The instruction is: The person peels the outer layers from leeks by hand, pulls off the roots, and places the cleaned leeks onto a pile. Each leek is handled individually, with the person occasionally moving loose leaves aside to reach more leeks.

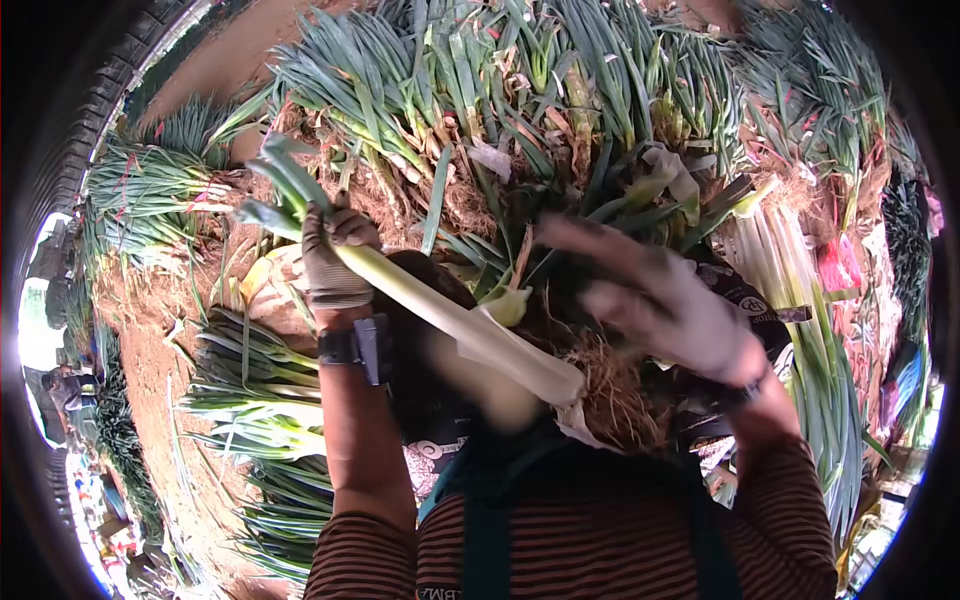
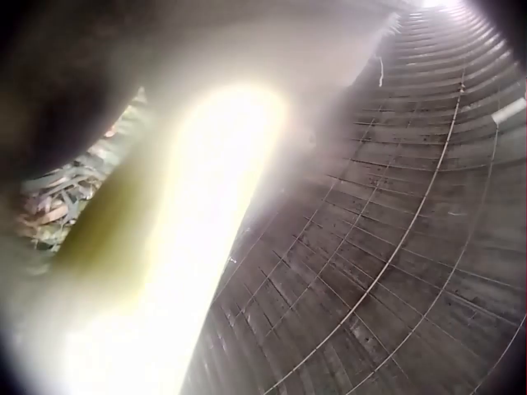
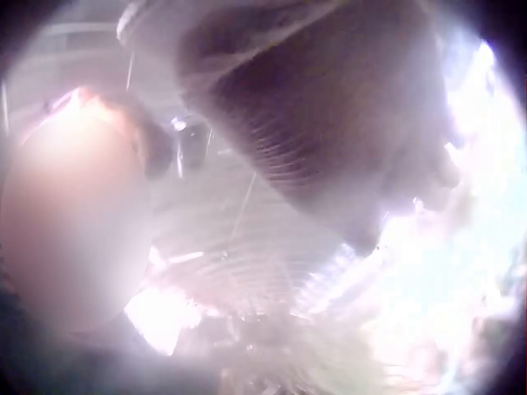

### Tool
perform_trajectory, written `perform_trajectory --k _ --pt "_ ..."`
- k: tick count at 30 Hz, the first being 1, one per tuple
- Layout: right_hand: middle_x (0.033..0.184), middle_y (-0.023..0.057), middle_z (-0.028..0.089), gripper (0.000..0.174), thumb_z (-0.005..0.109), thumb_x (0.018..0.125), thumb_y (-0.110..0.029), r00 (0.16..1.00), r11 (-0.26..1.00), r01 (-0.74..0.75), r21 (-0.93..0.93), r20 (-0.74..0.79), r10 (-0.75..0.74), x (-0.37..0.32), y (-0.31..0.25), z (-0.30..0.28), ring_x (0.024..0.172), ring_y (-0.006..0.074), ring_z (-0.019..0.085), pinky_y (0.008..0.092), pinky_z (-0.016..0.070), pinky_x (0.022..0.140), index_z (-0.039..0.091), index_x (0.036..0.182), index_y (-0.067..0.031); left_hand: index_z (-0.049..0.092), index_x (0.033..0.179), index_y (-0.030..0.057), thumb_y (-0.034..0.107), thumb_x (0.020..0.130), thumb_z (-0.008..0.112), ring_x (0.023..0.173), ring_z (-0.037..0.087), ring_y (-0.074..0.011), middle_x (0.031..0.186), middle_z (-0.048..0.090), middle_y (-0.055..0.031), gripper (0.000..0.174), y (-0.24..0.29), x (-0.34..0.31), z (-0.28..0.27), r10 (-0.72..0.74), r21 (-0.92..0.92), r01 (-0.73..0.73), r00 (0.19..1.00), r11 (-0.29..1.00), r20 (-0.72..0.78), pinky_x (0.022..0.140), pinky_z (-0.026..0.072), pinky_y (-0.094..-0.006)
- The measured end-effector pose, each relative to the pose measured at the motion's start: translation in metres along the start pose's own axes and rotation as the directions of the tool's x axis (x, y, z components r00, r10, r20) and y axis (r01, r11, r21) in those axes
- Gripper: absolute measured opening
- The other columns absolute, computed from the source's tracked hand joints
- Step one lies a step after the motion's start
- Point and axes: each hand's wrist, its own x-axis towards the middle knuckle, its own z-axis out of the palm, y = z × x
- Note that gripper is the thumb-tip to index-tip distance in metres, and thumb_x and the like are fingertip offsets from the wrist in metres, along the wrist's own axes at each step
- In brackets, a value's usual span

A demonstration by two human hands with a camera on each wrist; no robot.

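A long leek with a glossy white shank and blue-green leaves (image 1: pixel 450 315) slanted from upper left to lower right, held at its leafy end. To its lower left lay dark-green leafy bundles (image 1: pixel 265 400). At its upper left was the left hand in a thin, soiled beige glove (image 1: pixel 338 250), fingers curled round the neck in a grasp. The left forearm (image 1: pixel 362 430), bare below a dark boxy wrist device (image 1: pixel 372 348), rose almost upright beneath that end of the leek. Beside the middle of the leek stood a thin, pale-green curled flap (image 1: pixel 506 306), perhaps a loosened layer. Judging by it, the step in hand was probably cleaning this one stalk by stripping its outer layers. At the lower right end of the leek was a matted tangle of fine brown roots (image 1: pixel 625 395); how many belonged to it could not be told. Right of the leek, above the roots, was the right hand in a pale, motion-blurred glove (image 1: pixel 670 295), fingers outstretched to the upper left, apparently released, with nothing visible in its grasp. The right forearm (image 1: pixel 768 410) leaned inward behind it. The next move seemed to call for a steady left grasp while the right fingers pinched a loose layer. Farther right of the leek stood a thick white-stemmed bundle (image 1: pixel 775 250).
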Motion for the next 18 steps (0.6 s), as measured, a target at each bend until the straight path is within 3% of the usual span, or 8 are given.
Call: perform_trajectory --k 6,9,11,13,14,15,17,18 --pt "0.099 0.0074 0.066 0.069 0.044 0.097 -0.059 0.927 0.683 -0.335 0.649 0.358 0.114 0.046 0.016 0.085 0.081 0.0129 0.061 0.0275 0.0506 0.074 0.050 0.132 0.0001 0.058 0.101 -0.0005 0.037 0.098 0.053 0.055 0.041 -0.0027 0.065 0.045 0.0088 0.038 -0.018 0.013 -0.005 -0.089 -0.155 0.103 0.991 0.983 0.097 0.056 0.0391 -0.0210" --pt "0.098 0.0071 0.069 0.063 0.043 0.099 -0.057 0.789 0.349 -0.614 0.708 0.530 0.312 0.009 0.006 0.072 0.081 0.0115 0.063 0.0255 0.0511 0.071 0.056 0.122 0.0011 0.058 0.103 -0.0006 0.036 0.098 0.053 0.055 0.042 -0.0031 0.067 0.046 0.0080 0.038 -0.001 0.016 -0.025 -0.067 -0.156 0.076 0.996 0.985 0.060 0.057 0.0396 -0.0210" --pt "0.101 0.0058 0.069 0.050 0.047 0.102 -0.045 0.774 -0.161 -0.464 0.871 0.487 0.404 -0.035 -0.005 0.082 0.081 0.0127 0.065 0.0251 0.0511 0.072 0.063 0.110 0.0010 0.056 0.107 -0.0008 0.038 0.096 0.056 0.059 0.043 -0.0057 0.070 0.046 0.0068 0.040 0.021 0.014 -0.045 -0.061 -0.079 0.055 0.995 0.995 -0.079 0.058 0.0401 -0.0241" --pt "0.103 0.0062 0.069 0.039 0.050 0.102 -0.036 0.835 0.510 -0.481 0.714 0.195 0.515 -0.070 -0.023 0.062 0.079 0.0159 0.067 0.0255 0.0518 0.072 0.068 0.099 -0.0018 0.056 0.108 -0.0011 0.039 0.095 0.057 0.060 0.043 -0.0063 0.070 0.046 0.0072 0.042 0.030 0.009 -0.044 -0.051 0.016 0.054 0.990 0.998 -0.133 0.058 0.0395 -0.0246" --pt "0.100 0.0059 0.069 0.037 0.051 0.102 -0.035 0.930 0.873 -0.368 0.319 0.136 0.342 -0.086 -0.024 0.051 0.079 0.0157 0.067 0.0264 0.0515 0.072 0.068 0.097 -0.0021 0.056 0.108 -0.0008 0.039 0.095 0.057 0.060 0.042 -0.0060 0.070 0.046 0.0076 0.041 0.035 0.010 -0.047 -0.023 0.104 0.035 0.994 0.994 -0.109 0.058 0.0390 -0.0240" --pt "0.097 0.0057 0.070 0.036 0.052 0.102 -0.034 0.972 0.979 -0.126 -0.159 0.176 0.154 -0.103 -0.028 0.042 0.079 0.0156 0.067 0.0272 0.0511 0.072 0.067 0.095 -0.0023 0.056 0.108 -0.0009 0.037 0.095 0.057 0.059 0.042 -0.0060 0.070 0.047 0.0077 0.040 0.046 0.010 -0.053 -0.011 0.141 0.030 0.991 0.990 -0.135 0.058 0.0392 -0.0244" --pt "0.083 0.0071 0.068 0.042 0.052 0.100 -0.041 0.722 0.710 -0.689 0.147 0.230 0.653 -0.136 -0.052 0.014 0.077 0.0116 0.063 0.0280 0.0489 0.068 0.066 0.095 -0.0015 0.056 0.109 -0.0013 0.036 0.095 0.057 0.058 0.043 -0.0058 0.068 0.046 0.0076 0.040 0.063 0.007 -0.053 -0.022 0.112 0.043 0.983 0.993 -0.184 0.058 0.0392 -0.0245" --pt "0.079 0.0069 0.066 0.044 0.052 0.100 -0.042 0.719 0.688 -0.692 0.221 0.118 0.685 -0.140 -0.049 0.006 0.074 0.0107 0.061 0.0285 0.0479 0.066 0.066 0.094 -0.0013 0.056 0.112 -0.0018 0.035 0.095 0.058 0.058 0.043 -0.0056 0.067 0.046 0.0073 0.040 0.070 0.005 -0.054 -0.026 0.101 0.045 0.982 0.994 -0.186 0.057 0.0395 -0.0241"
